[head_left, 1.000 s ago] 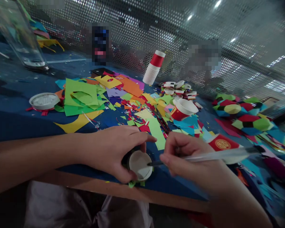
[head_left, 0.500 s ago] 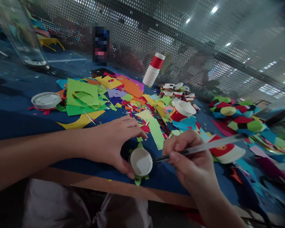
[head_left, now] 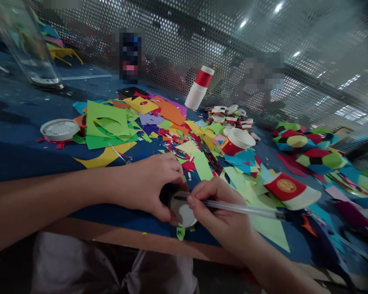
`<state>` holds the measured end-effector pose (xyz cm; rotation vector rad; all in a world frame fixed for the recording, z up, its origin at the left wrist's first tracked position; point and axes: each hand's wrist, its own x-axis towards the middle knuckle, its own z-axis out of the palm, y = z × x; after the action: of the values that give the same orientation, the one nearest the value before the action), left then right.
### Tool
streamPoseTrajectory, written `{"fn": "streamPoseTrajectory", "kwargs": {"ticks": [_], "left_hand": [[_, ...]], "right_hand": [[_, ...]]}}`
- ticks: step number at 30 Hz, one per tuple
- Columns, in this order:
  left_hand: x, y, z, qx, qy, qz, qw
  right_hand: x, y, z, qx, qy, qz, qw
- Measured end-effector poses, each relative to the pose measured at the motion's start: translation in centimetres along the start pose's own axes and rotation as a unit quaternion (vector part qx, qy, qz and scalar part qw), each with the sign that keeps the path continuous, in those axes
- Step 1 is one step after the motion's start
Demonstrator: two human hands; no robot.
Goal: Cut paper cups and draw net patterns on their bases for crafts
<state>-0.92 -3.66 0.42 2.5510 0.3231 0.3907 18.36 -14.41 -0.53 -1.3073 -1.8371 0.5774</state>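
A small round piece of white paper cup sits near the table's front edge. Green paper bits poke out from under it, and one, a green tab, bears a drawn face. My left hand curls round the cup piece from the left, thumb against its near side. In my right hand is a pen with a clear barrel, pinched between thumb and fingers. Its dark tip reaches the upper inside of the cup piece; whether it touches the surface I cannot tell.
Green paper sheets and coloured scraps spread beyond my hands. A cut red-and-white cup lies at right, another cup behind it. Farther off stand a cup stack and a glass vessel. Patchwork paper shapes lie right.
My right hand has moved left and brought the pen tip from the cup piece's right rim over its inside. My left fingers have closed in round the piece.
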Motion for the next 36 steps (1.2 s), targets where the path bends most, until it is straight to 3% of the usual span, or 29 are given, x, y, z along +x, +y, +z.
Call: {"fn": "streamPoseTrajectory", "kwargs": {"ticks": [9, 16, 22, 29, 36], "left_hand": [[0.0, -0.2, 0.1, 0.009, 0.014, 0.01, 1.0], [-0.2, 0.6, 0.4, 0.032, 0.014, -0.007, 0.999], [-0.2, 0.6, 0.6, 0.038, 0.042, -0.002, 0.998], [-0.1, 0.7, 0.1, 0.053, 0.015, -0.003, 0.998], [-0.2, 0.8, 0.1, 0.046, 0.018, -0.007, 0.999]], "right_hand": [[0.1, -1.2, -0.2, -0.182, 0.1, -0.006, 0.978], [2.1, -3.6, -1.1, -0.273, 0.025, -0.029, 0.961], [3.5, -3.7, -1.6, -0.288, -0.025, -0.036, 0.956], [2.1, -2.4, -3.0, -0.265, -0.048, -0.029, 0.963], [1.0, -1.2, -2.9, -0.246, -0.03, -0.022, 0.969]]}}
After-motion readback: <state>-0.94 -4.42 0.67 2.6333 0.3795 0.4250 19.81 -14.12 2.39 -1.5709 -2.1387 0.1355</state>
